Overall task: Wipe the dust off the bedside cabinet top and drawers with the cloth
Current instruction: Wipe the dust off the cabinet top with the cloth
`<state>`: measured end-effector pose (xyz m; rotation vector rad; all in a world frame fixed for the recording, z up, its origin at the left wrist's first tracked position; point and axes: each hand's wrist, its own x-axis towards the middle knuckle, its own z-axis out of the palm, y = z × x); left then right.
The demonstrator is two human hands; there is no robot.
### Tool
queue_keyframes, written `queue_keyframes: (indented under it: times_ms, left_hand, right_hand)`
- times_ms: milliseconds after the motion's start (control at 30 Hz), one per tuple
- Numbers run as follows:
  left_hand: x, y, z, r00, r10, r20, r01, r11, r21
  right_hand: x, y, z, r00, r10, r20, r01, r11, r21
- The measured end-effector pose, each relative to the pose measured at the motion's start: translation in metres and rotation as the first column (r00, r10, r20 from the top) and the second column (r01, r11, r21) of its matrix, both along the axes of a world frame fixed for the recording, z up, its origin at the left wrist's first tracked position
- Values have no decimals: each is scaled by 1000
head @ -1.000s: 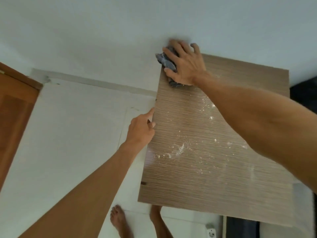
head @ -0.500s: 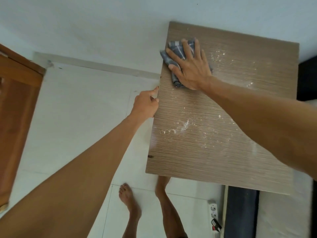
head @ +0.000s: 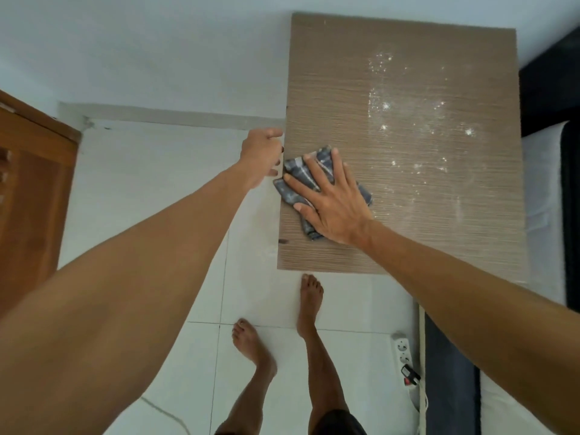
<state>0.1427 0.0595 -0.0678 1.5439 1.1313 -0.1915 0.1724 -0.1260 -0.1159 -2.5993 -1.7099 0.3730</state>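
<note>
The bedside cabinet top (head: pixel 408 215) is a brown wood-grain panel seen from above, with white dust specks (head: pixel 408 120) scattered over its middle and far right. A grey-blue checked cloth (head: pixel 301 177) lies crumpled near the top's left edge. My right hand (head: pixel 332 202) presses flat on the cloth, fingers spread over it. My left hand (head: pixel 262 152) is loosely closed at the cabinet's left edge, just beside the cloth, thumb and fingers at the rim. The drawers are hidden below the top.
White tiled floor (head: pixel 157 215) lies to the left and below, with my bare feet (head: pixel 309 296) at the cabinet's front. A wooden door (head: pixel 31 199) stands at far left. A power strip (head: pixel 403 356) and a bed (head: pixel 546 183) sit on the right.
My right hand has dragged the cloth from the far left corner toward me along the left edge. The left hand stays at the rim. The view has tilted down.
</note>
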Motion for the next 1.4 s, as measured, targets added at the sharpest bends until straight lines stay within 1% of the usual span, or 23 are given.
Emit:
queue_keyframes:
  times_ms: [167, 300, 367, 400, 433, 533, 600, 633, 700, 767, 833, 967, 1067, 1133, 1200, 1267, 1333, 1400]
  left_hand:
    - [-14, -10, 1, 996, -87, -22, 89, 991, 102]
    - [-26, -18, -1, 988, -153, -17, 154, 978, 140]
    - [-29, -23, -2, 983, -183, -4, 181, 970, 160]
    - [-31, -25, -2, 981, -193, -1, 190, 966, 173]
    - [-33, -27, -1, 979, -206, 2, 202, 961, 187]
    - [-38, -34, 0, 964, -267, -7, 261, 936, 237]
    - [-36, -38, 4, 952, -304, -40, 301, 904, 304]
    - [-33, -41, 6, 945, -322, -57, 322, 881, 347]
    - [-27, -44, 9, 927, -363, -94, 366, 821, 438]
    - [-19, -46, 10, 901, -409, -144, 422, 752, 506]
    - [-11, -45, 9, 859, -479, -182, 493, 673, 551]
    - [17, -44, 4, 771, -578, -267, 605, 536, 589]
    - [42, -45, 3, 718, -607, -342, 678, 497, 542]
    - [56, -45, 1, 689, -617, -380, 713, 482, 510]
    - [68, -46, -2, 685, -611, -396, 721, 491, 489]
    - [75, -48, -6, 693, -596, -407, 714, 485, 505]
    - [77, -51, -9, 690, -587, -424, 715, 458, 529]
    - [77, -54, -11, 694, -578, -430, 711, 455, 537]
  right_hand:
    - [-50, -30, -2, 999, 45, -16, -45, 999, 15]
    - [-76, -47, -4, 983, 182, -28, -182, 983, 10]
    - [-89, -57, -5, 974, 222, -35, -221, 975, 13]
    - [-96, -61, -6, 970, 237, -55, -238, 971, -11]
    - [-101, -65, -3, 963, 260, -71, -263, 964, -33]
    - [-107, -80, 6, 915, 395, -86, -399, 917, -31]
    - [-104, -90, 13, 880, 460, -117, -466, 884, -38]
    - [-100, -94, 18, 879, 463, -119, -470, 882, -39]
    - [-83, -95, 30, 908, 417, -40, -417, 909, -5]
    - [-54, -88, 43, 940, 333, 70, -339, 936, 96]
    - [-16, -77, 53, 961, 250, 117, -269, 946, 184]
    - [69, -48, 58, 988, 115, 103, -135, 967, 214]
    - [134, -21, 64, 994, 61, 88, -82, 963, 257]
    - [174, -1, 63, 994, 57, 95, -77, 972, 223]
    - [213, 19, 58, 994, 56, 93, -70, 986, 149]
    - [247, 37, 53, 992, 54, 111, -60, 997, 48]
    - [271, 52, 49, 987, 88, 133, -90, 996, 8]
    - [287, 65, 47, 983, 130, 133, -128, 991, -26]
